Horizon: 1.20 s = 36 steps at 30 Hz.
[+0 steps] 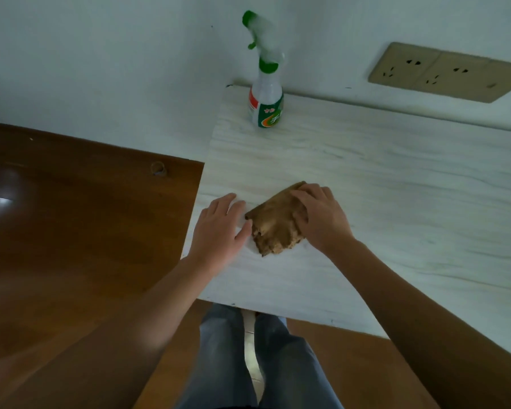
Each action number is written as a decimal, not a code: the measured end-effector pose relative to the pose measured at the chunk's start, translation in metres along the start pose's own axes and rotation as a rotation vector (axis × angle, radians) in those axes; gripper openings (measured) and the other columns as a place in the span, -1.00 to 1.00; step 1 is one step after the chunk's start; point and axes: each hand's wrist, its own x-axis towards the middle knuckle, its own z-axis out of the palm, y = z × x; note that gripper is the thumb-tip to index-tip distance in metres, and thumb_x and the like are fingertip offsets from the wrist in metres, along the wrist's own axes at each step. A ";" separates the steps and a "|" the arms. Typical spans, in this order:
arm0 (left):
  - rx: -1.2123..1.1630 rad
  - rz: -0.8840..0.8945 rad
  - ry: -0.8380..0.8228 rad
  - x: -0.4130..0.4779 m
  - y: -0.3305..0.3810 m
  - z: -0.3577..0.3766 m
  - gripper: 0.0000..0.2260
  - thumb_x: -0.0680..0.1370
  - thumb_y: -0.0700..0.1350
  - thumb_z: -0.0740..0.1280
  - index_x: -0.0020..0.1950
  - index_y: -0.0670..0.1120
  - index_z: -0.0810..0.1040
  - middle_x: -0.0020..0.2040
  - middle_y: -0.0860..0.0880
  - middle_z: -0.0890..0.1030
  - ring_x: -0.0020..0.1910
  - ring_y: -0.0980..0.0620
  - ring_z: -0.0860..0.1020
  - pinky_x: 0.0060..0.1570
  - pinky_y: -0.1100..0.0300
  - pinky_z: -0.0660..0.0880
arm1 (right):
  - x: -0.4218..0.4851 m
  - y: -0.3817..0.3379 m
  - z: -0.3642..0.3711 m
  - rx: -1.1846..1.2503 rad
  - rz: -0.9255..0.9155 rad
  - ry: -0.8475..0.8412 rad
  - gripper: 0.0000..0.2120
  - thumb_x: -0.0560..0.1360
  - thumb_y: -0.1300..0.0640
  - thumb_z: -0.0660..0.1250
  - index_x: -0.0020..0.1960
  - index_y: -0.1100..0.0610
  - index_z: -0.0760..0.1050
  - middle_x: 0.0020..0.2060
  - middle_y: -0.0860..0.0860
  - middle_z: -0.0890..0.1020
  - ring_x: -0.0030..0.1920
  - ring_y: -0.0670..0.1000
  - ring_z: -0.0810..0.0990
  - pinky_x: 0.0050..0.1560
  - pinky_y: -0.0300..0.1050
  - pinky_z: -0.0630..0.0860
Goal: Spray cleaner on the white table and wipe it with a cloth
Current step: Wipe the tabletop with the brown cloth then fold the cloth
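spray bottle (266, 104): standing upright at the far left corner of the table, near the wall. Nobody's touching it, so my guess is the spraying is done.

table (396, 187): white w/ faint grey grain. Can't rly see any wet patches or droplets, pic's too soft for that.

cloth (273, 222): brown, crumpled, lying on the table near the left edge, btwn the two hands.

right hand (322, 219): on top of the cloth's right side, fingers curled over it and holding it down on the surface.

left hand (222, 228): flat on the table just left of the cloth, fingers straight and loosely spread, thumb about at the cloth's edge. Holding nothing afaict.

progress: imo we're in the wiping part, prob early-ish. The cloth is only at the front-left bit, and the whole right side and the back strip are prob still to do.

what's left: wipe across the rest, maybe around the bottle too.

other stuff: beige wall socket (443, 72) behind the table, brown wood floor (71, 216) to the left, jeans (227, 364) below the front edge.
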 end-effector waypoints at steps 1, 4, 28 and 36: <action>0.006 0.016 0.009 0.004 0.004 0.000 -0.53 0.65 0.16 0.09 0.39 -0.09 0.50 0.43 -0.12 0.50 0.44 -0.14 0.45 0.36 -0.03 0.45 | -0.001 0.001 0.001 -0.016 -0.005 -0.003 -0.55 0.53 0.11 0.33 0.41 0.03 0.44 0.32 -0.04 0.45 0.28 0.05 0.39 0.26 -0.03 0.46; 0.023 0.048 -0.013 0.012 0.014 0.002 -0.50 0.63 0.23 0.08 0.34 -0.08 0.52 0.28 -0.06 0.55 0.29 -0.07 0.51 0.25 0.04 0.49 | -0.007 0.004 0.002 -0.018 0.025 0.002 -0.55 0.53 0.12 0.32 0.42 0.04 0.43 0.35 -0.05 0.44 0.29 0.05 0.38 0.26 -0.05 0.45; -0.172 0.003 0.046 0.067 0.047 -0.004 -0.93 0.58 -0.13 0.38 -0.01 0.00 0.50 -0.18 0.09 0.56 -0.27 0.12 0.54 -0.23 0.19 0.56 | 0.020 0.040 -0.037 0.111 0.190 -0.026 -0.81 0.51 -0.03 0.39 -0.04 -0.04 0.38 -0.17 -0.15 0.54 -0.17 -0.06 0.51 -0.20 -0.15 0.46; -0.127 0.263 0.133 0.210 0.088 -0.023 -0.92 0.58 -0.23 0.26 0.02 -0.08 0.52 -0.10 -0.03 0.59 -0.16 -0.04 0.56 -0.17 0.00 0.56 | 0.100 0.089 -0.084 0.176 0.377 0.237 -0.85 0.53 0.00 0.39 0.00 -0.02 0.43 -0.17 -0.06 0.61 -0.19 0.00 0.58 -0.17 -0.09 0.53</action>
